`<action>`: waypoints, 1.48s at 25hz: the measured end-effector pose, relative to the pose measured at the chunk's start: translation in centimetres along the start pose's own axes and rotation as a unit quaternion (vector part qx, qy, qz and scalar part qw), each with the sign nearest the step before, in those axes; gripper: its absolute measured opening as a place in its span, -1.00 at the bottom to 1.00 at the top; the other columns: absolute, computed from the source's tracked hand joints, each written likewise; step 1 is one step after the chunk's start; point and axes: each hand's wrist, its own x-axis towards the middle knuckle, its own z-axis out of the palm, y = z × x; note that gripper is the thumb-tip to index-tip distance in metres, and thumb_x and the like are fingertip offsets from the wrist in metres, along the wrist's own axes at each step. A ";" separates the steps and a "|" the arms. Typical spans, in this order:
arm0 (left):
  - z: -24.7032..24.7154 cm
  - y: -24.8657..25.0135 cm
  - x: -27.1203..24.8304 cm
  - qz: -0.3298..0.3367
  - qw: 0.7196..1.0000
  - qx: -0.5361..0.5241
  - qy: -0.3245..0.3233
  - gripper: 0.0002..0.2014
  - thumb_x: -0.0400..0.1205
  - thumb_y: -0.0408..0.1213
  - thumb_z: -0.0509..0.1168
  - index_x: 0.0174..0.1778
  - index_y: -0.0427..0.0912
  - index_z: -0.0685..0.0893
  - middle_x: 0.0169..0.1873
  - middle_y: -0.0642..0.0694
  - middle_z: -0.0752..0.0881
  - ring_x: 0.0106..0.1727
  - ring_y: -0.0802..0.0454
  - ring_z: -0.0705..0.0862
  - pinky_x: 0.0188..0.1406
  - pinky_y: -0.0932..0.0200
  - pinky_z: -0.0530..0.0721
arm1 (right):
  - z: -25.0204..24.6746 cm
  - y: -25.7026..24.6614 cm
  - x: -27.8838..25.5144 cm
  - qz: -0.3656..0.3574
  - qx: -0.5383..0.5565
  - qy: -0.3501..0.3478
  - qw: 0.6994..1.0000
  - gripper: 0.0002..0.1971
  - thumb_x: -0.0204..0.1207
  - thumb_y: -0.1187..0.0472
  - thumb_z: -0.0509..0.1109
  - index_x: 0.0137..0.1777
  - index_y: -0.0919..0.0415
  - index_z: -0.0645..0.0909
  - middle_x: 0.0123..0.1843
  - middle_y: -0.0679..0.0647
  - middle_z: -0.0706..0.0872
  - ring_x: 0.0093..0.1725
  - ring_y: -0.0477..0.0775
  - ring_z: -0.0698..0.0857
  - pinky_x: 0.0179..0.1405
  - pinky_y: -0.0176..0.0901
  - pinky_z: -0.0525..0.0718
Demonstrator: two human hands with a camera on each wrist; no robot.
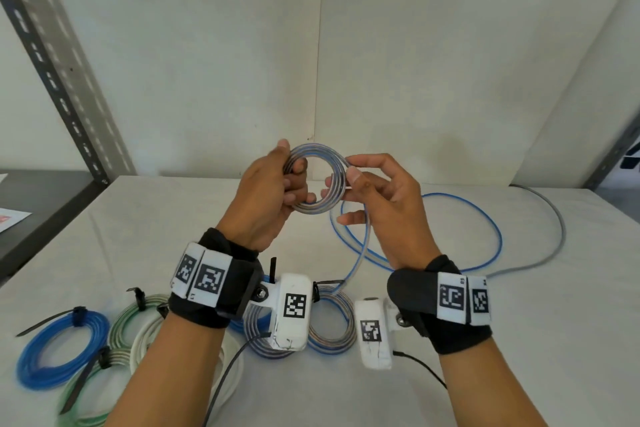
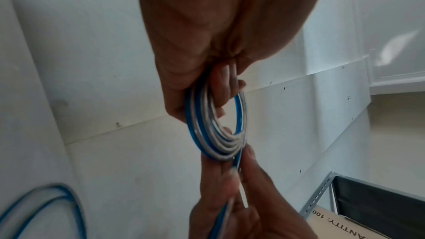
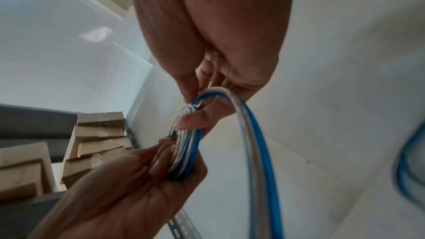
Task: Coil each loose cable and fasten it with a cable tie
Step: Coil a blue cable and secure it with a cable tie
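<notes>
**Midway through winding the blue-and-white cable**

Currently the left hand (image 1: pixel 273 191) is curled round one side of a small coil (image 1: pixel 317 180) of blue-and-white cable, fingers through the ring and thumb over the turns, held up in the air in front of the person. Opposite it, the right hand (image 1: pixel 381 204) pinches the far side of the ring between thumb and forefinger, while the loose run of cable (image 1: pixel 460 208) passes down through its lower fingers and trails onto the table (image 1: pixel 554 340) beyond and below that hand, where it still lies in wide loops.

Judging by how much slack remains, the winding is far from finished. To do it well, the left hand should probably keep the turns pressed flat together so none springs out, while the right feeds each new loop at the same width as the last, letting the cable slide through its fingers without twisting.

Below the left wrist lie finished coils (image 1: pixel 62 347) already cinched with black cable ties (image 1: pixel 78 317); no spare tie can be made out near either hand.
</notes>
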 end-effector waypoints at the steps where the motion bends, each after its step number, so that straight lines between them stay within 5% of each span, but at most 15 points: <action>1: 0.1 0.1 -0.1 0.005 1.000 -0.015 0.010 -0.52 0.87 -0.05 -0.07 -0.34 -0.16 0.44 -0.58 0.06 0.21 -0.61 0.13 0.19 -0.40 0.20 0.55 | 0.5 0.2 -0.1 -0.002 0.024 0.004 1.000 -0.87 0.73 0.26 0.32 0.19 0.25 0.63 0.00 0.23 0.87 -0.02 0.22 0.87 -0.36 -0.12 0.78; 10: 0.9 0.0 -0.3 0.006 0.999 -0.023 0.023 -0.51 0.86 -0.07 -0.08 -0.32 -0.20 0.49 -0.60 0.01 0.29 -0.59 0.08 0.28 -0.36 0.18 0.58 | 1.2 0.5 -0.1 -0.042 0.025 0.053 0.997 -0.80 0.58 0.40 0.48 0.18 0.26 0.68 -0.06 0.22 0.88 -0.15 0.10 0.85 -0.39 -0.19 0.74; 14: -0.3 0.4 -0.3 -0.040 0.986 0.155 -0.039 -0.33 0.84 0.03 -0.15 -0.31 -0.32 0.65 -0.59 -0.17 0.53 -0.56 -0.08 0.51 -0.16 0.03 0.70 | -0.6 0.0 0.1 -0.061 -0.085 -0.043 0.994 -0.79 0.56 0.41 0.50 0.10 0.14 0.75 -0.07 0.13 0.88 -0.16 0.08 0.86 -0.37 -0.19 0.76; 17: -0.4 0.1 -0.8 -0.073 0.955 0.276 -0.081 -0.48 0.84 -0.08 -0.01 -0.34 -0.29 0.58 -0.63 -0.08 0.45 -0.61 -0.02 0.43 0.02 -0.12 0.75 | -1.5 -0.4 0.0 -0.038 -0.191 -0.128 0.972 -0.80 0.57 0.39 0.51 0.09 0.10 0.78 -0.09 0.09 0.88 -0.17 0.06 0.86 -0.33 -0.18 0.77; 22: 0.0 -0.3 -0.9 -0.074 0.930 0.351 -0.085 -0.49 0.83 -0.09 -0.02 -0.42 -0.22 0.49 -0.61 -0.01 0.35 -0.61 0.06 0.33 -0.22 0.14 0.70 | -1.7 -0.4 0.0 -0.033 -0.216 -0.147 0.965 -0.82 0.56 0.35 0.53 0.09 0.10 0.78 -0.10 0.05 0.89 -0.17 0.05 0.86 -0.31 -0.16 0.77; 27: -0.1 -0.1 -0.5 -0.003 0.966 0.257 0.001 -0.52 0.83 -0.14 0.02 -0.46 -0.16 0.41 -0.63 0.04 0.29 -0.64 0.08 0.30 -0.26 0.06 0.54 | -1.3 -0.3 0.3 -0.074 -0.181 -0.102 0.975 -0.75 0.67 0.34 0.40 0.24 0.06 0.76 0.00 0.02 0.86 -0.07 0.14 0.84 -0.33 -0.15 0.79; 30: 0.0 0.3 -0.4 0.005 0.989 0.144 0.026 -0.51 0.84 -0.13 0.00 -0.46 -0.12 0.36 -0.56 -0.01 0.15 -0.60 0.07 0.14 -0.43 0.16 0.51 | -0.9 -0.2 0.4 -0.053 -0.088 -0.032 0.994 -0.85 0.68 0.36 0.38 0.16 0.16 0.69 -0.07 0.16 0.85 -0.11 0.22 0.83 -0.38 -0.14 0.76; 33: 0.3 0.5 -0.5 0.013 0.998 0.053 0.041 -0.53 0.84 -0.12 -0.01 -0.42 -0.12 0.35 -0.58 0.03 0.14 -0.60 0.09 0.11 -0.46 0.18 0.50 | 0.2 0.0 0.0 -0.028 -0.016 -0.015 0.999 -0.96 0.68 0.35 0.38 0.07 0.27 0.60 -0.08 0.21 0.87 -0.11 0.16 0.86 -0.39 -0.10 0.78; 37: 0.9 0.4 -0.6 0.025 0.998 -0.014 0.054 -0.55 0.85 -0.12 -0.01 -0.38 -0.17 0.37 -0.54 -0.01 0.16 -0.59 0.09 0.12 -0.47 0.19 0.59 | 1.3 0.2 -0.3 -0.034 0.020 -0.003 0.999 -0.82 0.58 0.40 0.47 0.12 0.28 0.58 -0.05 0.23 0.87 -0.13 0.13 0.87 -0.39 -0.12 0.77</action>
